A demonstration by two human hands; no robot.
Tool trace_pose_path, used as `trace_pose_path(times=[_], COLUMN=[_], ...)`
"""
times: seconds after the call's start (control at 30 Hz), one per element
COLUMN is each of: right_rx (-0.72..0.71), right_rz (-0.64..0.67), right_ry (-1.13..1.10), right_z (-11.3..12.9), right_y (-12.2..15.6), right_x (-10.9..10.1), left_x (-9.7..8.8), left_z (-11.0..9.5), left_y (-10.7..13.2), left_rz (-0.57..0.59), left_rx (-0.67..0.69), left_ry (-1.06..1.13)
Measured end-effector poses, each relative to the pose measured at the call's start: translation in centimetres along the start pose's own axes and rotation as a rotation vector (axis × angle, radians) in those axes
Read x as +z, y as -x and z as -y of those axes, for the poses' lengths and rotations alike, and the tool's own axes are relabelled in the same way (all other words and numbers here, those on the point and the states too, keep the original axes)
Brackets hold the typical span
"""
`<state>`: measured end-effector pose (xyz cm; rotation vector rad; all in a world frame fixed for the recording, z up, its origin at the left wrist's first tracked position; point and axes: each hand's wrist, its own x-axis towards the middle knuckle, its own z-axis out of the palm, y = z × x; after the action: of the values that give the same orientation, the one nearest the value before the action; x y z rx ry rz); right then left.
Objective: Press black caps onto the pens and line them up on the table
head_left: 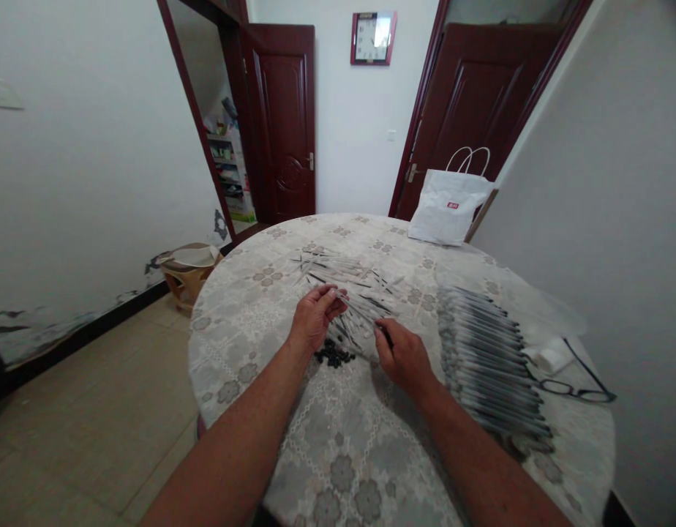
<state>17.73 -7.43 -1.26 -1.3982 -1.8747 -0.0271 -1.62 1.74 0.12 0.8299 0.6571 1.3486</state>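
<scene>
A thin pale, translucent pen (pixel 358 306) stretches between my two hands above the table. My left hand (pixel 316 316) pinches its far left end between thumb and fingers. My right hand (pixel 402 353) is closed around its dark near end, with a black part showing at the fingers. Below and between the hands lies a small heap of black pen caps or plugs (pixel 334 354). Beyond the hands, loose thin pen parts (pixel 338 269), some clear and some dark, are scattered. To the right of my right hand, many finished-looking pens (pixel 489 359) lie side by side in a row.
A flowered cloth covers the round table (pixel 338 439). At the right edge lie eyeglasses (pixel 576 391) beside a white roll (pixel 554 356). A white paper bag (pixel 451 207) stands at the back right. A wooden stool (pixel 189 274) is on the floor at left.
</scene>
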Motion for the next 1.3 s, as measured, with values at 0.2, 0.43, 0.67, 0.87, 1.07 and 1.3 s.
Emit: trace_pose_path(times=[0.2, 0.43, 0.67, 0.87, 1.07, 1.3], right_rx=[-0.088, -0.128, 0.388, 0.927, 0.770, 0.171], right_rz=[-0.034, -0.060, 0.024, 0.191, 0.265, 0.112], right_ry=[0.060, 0.010, -0.516, -1.253, -1.077, -0.250], right_z=[-0.3, 0.5, 1.5, 1.6, 1.4, 2.3], right_y=[-0.1, -0.1, -0.6, -1.6, -1.6, -1.9], right_x=[0.0, -0.3, -0.6, -0.3, 0.1, -2.3], left_x=[0.0, -0.1, 0.6, 0.8, 0.9, 2.7], left_z=[0.5, 0.5, 0.8, 0.7, 0.8, -0.3], left_y=[0.1, -0.1, 0.3, 0.3, 0.3, 1.6], left_rz=[0.002, 0.003, 0.011, -0.018, -0.011, 0.210], left_rx=[-0.023, -0.057, -0.037, 0.001, -0.005, -0.081], left_ry=[-0.079, -0.036, -0.047, -0.093, -0.118, -0.346])
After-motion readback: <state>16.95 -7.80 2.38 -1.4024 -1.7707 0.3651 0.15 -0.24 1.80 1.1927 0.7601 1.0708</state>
